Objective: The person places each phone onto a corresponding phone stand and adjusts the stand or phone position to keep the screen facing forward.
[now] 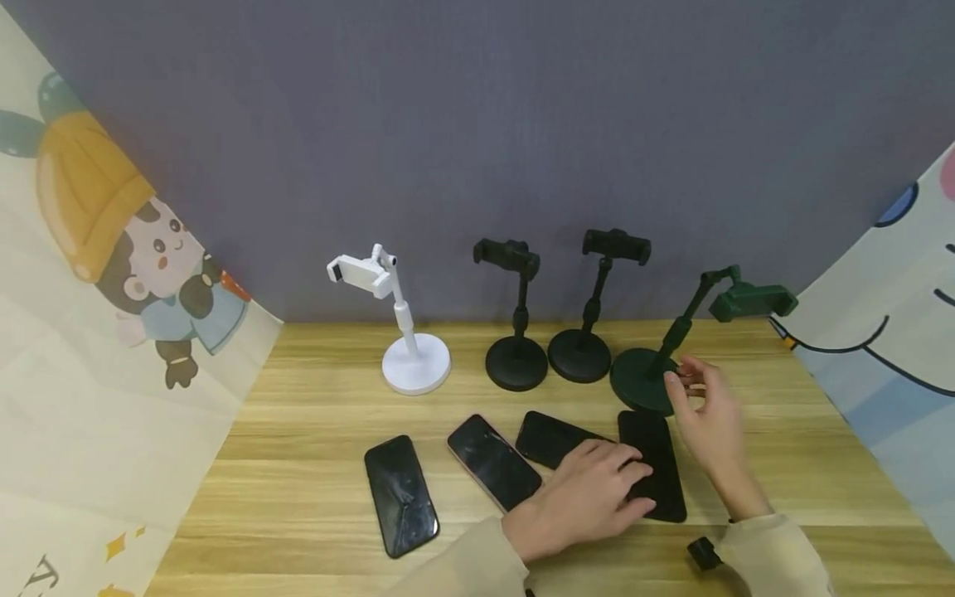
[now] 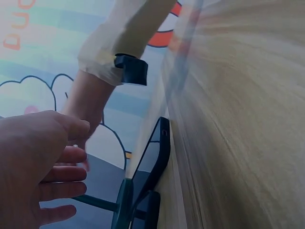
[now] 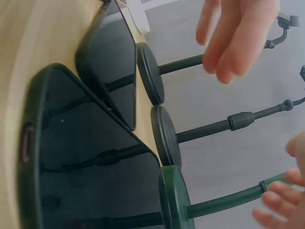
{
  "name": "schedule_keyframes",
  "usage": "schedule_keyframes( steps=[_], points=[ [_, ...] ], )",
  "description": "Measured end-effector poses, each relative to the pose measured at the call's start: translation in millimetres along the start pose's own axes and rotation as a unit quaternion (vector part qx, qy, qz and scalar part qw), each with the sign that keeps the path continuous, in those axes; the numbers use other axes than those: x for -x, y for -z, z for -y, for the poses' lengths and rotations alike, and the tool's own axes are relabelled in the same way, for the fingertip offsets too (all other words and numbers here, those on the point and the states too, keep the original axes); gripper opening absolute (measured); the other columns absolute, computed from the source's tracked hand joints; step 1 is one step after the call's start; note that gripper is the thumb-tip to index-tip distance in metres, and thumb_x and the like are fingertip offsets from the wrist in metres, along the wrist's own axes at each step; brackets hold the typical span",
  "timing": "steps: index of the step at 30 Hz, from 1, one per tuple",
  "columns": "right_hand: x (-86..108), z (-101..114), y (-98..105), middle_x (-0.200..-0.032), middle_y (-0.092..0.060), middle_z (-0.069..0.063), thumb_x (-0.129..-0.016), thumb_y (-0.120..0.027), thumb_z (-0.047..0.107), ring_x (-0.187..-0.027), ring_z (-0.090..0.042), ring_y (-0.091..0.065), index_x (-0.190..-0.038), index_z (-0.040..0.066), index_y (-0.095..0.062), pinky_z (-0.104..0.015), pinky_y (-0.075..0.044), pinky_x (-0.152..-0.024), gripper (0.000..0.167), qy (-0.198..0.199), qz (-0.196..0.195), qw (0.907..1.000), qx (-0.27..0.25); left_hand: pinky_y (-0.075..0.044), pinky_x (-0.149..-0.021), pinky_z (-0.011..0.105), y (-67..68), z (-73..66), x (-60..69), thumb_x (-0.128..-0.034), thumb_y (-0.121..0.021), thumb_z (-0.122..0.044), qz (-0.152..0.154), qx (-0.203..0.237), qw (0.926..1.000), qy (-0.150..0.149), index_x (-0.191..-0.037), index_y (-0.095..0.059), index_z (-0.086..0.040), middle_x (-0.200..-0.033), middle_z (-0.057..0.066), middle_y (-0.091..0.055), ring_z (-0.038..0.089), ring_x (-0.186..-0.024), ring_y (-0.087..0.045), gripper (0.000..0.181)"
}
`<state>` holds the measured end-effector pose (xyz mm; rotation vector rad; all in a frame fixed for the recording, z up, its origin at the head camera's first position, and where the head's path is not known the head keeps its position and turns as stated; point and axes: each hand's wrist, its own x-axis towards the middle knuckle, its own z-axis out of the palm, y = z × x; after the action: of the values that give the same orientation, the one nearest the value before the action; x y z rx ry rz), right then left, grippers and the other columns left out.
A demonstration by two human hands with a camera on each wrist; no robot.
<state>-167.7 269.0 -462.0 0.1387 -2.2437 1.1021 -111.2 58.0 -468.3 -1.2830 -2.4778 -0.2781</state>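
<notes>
My left hand point(image 1: 585, 502) hovers palm-down over the right-hand phones, its fingers spread and loosely bent around nothing; in the left wrist view the hand point(image 2: 43, 167) hangs above the table. Beneath it lie a black phone point(image 1: 559, 437), partly covered by the hand, and a larger dark phone point(image 1: 660, 477) at its right. My right hand point(image 1: 709, 414) is raised beside the dark green phone stand point(image 1: 642, 381), thumb and fingers apart. In the right wrist view its fingers point(image 3: 281, 202) overlap the green pole; contact cannot be made out.
A white phone stand point(image 1: 416, 365) and two black ones, a left point(image 1: 516, 365) and a right point(image 1: 579, 356), line the back by the grey panel point(image 1: 477, 149). Two more phones lie leftward, one at far left point(image 1: 401, 496) and one reddish-edged point(image 1: 492, 464). Cartoon-printed sheets point(image 1: 172, 274) flank the table.
</notes>
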Motion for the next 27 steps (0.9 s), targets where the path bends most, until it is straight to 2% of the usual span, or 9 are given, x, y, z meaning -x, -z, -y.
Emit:
schedule_keyframes(
  steps=[5,10,14,22,27],
  points=[
    [7.6,-2.4,-2.2,-0.11,-0.064,-0.024,-0.1,-0.069,0.02,-0.093,-0.031,-0.06,-0.13,-0.007,-0.06,-0.017,-0.043,-0.073,0.041,-0.014,0.071,0.9953,0.064,-0.049,-0.103,0.024,1.9,1.2,8.0,-0.1032,-0.057,-0.052,-0.007,-0.011,0.9998,0.017,-0.126,-0.074,-0.027,-0.127,-0.009,-0.068,0.006,-0.113,-0.066,0.038],
    [13.7,-5.5,-4.7,-0.105,-0.065,-0.026,-0.099,-0.07,0.025,-0.091,-0.038,-0.062,-0.124,-0.008,-0.063,-0.038,-0.051,-0.07,0.043,-0.004,0.098,0.9883,0.117,-0.049,-0.104,0.024,2.5,4.3,13.8,-0.1046,-0.053,-0.053,0.002,-0.013,0.9995,0.029,-0.127,-0.073,-0.027,-0.13,-0.009,-0.067,0.005,-0.116,-0.064,0.04],
    [19.3,-5.9,-6.3,-0.103,-0.065,-0.029,-0.097,-0.072,0.029,-0.091,-0.042,-0.063,-0.121,-0.011,-0.063,-0.057,-0.053,-0.075,0.047,-0.002,0.12,0.9816,0.148,-0.049,-0.104,0.024,1.9,5.8,19.0,-0.1047,-0.053,-0.053,0.002,-0.01,0.9993,0.037,-0.126,-0.074,-0.027,-0.129,-0.009,-0.067,0.005,-0.116,-0.064,0.039],
    [28.0,-8.3,-6.6,-0.115,-0.062,-0.032,-0.1,-0.066,0.045,-0.102,-0.047,-0.062,-0.129,-0.012,-0.058,-0.062,-0.052,-0.082,0.064,-0.06,0.201,0.9592,0.19,-0.049,-0.103,0.026,0.3,7.4,26.0,-0.1026,-0.059,-0.051,-0.005,0.015,0.9982,0.058,-0.125,-0.075,-0.025,-0.128,-0.007,-0.068,0.007,-0.116,-0.065,0.037],
    [31.1,-9.8,-7.0,-0.123,-0.059,-0.033,-0.102,-0.06,0.051,-0.109,-0.048,-0.06,-0.133,-0.01,-0.056,-0.064,-0.052,-0.084,0.069,-0.083,0.232,0.9491,0.196,-0.05,-0.102,0.026,-1.8,8.4,29.1,-0.1017,-0.061,-0.05,-0.009,0.005,0.9982,0.059,-0.122,-0.075,-0.025,-0.126,-0.007,-0.069,0.007,-0.115,-0.065,0.036]
  ],
)
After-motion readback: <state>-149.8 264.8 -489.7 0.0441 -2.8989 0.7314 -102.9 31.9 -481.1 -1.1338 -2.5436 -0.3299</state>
